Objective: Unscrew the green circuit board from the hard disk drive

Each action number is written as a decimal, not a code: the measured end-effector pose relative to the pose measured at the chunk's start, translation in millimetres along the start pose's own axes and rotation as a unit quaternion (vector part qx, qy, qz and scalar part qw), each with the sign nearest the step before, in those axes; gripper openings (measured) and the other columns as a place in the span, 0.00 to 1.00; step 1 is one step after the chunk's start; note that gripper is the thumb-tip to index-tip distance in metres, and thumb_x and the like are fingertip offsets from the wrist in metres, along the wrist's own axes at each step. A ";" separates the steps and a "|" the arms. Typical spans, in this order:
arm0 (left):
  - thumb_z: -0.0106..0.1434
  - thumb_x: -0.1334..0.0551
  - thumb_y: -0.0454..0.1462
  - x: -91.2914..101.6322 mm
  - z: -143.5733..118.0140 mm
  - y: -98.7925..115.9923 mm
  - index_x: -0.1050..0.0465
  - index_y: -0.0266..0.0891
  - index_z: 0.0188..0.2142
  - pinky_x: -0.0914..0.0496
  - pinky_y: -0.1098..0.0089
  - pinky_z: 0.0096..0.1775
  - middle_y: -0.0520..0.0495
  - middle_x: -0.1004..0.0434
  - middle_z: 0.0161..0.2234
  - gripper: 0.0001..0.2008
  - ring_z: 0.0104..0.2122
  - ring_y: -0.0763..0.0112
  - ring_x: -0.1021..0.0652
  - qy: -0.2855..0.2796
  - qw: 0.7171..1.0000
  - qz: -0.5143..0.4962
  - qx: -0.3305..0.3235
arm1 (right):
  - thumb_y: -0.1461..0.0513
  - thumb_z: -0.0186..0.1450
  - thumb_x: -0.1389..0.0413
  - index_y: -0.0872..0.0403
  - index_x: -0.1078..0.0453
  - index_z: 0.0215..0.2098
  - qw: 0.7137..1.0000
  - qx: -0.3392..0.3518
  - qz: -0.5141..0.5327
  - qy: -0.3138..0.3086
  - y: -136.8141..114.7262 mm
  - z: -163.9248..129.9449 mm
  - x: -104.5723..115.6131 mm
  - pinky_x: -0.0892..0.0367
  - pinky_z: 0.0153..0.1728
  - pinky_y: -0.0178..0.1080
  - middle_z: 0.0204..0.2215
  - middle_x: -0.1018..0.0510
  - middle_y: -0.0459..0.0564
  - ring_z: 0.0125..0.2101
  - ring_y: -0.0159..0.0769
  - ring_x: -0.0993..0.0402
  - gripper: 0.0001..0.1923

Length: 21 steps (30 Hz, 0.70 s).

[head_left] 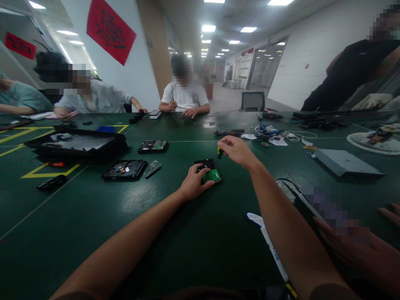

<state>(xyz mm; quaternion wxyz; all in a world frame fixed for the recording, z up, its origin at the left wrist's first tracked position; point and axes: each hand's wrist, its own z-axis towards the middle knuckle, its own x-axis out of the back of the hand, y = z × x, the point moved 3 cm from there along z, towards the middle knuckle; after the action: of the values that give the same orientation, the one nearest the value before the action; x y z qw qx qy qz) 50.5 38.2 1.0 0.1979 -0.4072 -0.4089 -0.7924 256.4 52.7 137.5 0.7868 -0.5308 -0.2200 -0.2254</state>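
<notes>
Left hand: the left hand (194,183) lies on the dark green table (193,250), fingers closed over the near left side of a small black hard drive with a green circuit board on top (210,171), pinning it flat.
Right hand: the right hand (238,150) hovers just above and to the right of the drive, fingertips pinched around the handle of a small screwdriver with a yellow-and-black grip (220,153).
Screwdriver: it stands close to upright, tip pointing down at the drive's far edge; whether the tip touches a screw is too small to tell.
Drive position: mid-table, straight ahead of the person, between the two forearms.
To the left: an opened black drive casing (125,169) with a loose green circuit board (153,168) just beside it, another black drive with a green board (153,146) behind them, and a large flat black tray (75,143) further left.
To the right: a flat grey metal box (345,162), well apart from the drive.
Far side: a seated person in a white shirt (185,96) with both hands on the table.
</notes>
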 end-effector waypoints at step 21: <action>0.65 0.34 0.55 -1.0 0.4 0.7 0.29 0.47 0.61 0.36 0.43 0.64 0.37 0.41 0.65 0.29 0.67 0.44 0.38 0.001 1.000 -0.010 0.000 | 0.51 0.69 0.43 0.53 0.25 0.37 1.000 -0.019 -0.007 0.008 4.2 -0.5 0.3 0.34 0.28 0.35 0.28 0.20 0.48 0.26 0.34 0.26 0.14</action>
<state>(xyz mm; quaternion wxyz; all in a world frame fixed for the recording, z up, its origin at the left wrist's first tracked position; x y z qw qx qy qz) 51.8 38.1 0.6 0.1905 -0.4025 -0.4127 -0.7946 259.1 53.6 134.4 0.7765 -0.5424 -0.2134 -0.2393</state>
